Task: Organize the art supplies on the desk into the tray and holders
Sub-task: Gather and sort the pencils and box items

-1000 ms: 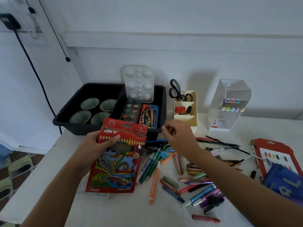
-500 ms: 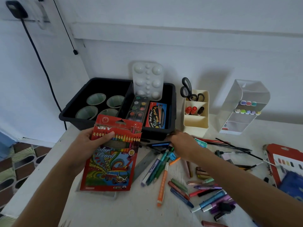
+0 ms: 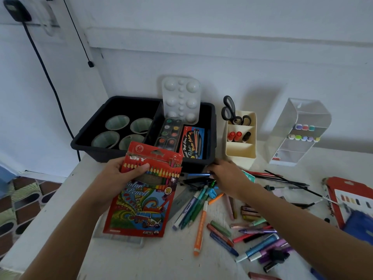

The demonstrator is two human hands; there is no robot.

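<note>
Colour-pencil box (image 3: 145, 190) gripped near its top by the left hand (image 3: 119, 176), held above the desk (image 3: 60, 209) just in front of the black tray (image 3: 84, 142).

Thumb across the printed face, fingers behind; the right hand (image 3: 228, 176) reaches into loose pens (image 3: 193, 207) beside the tray, and whether it has closed on one cannot be told. The box looks light, thin cardboard that would bend; holding its edges near the middle should suit it best.

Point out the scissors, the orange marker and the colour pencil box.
scissors (image 3: 229, 110), head view, on the black handle loop.
orange marker (image 3: 200, 227), head view, mid barrel.
colour pencil box (image 3: 141, 209), head view, on the printed front.
</note>
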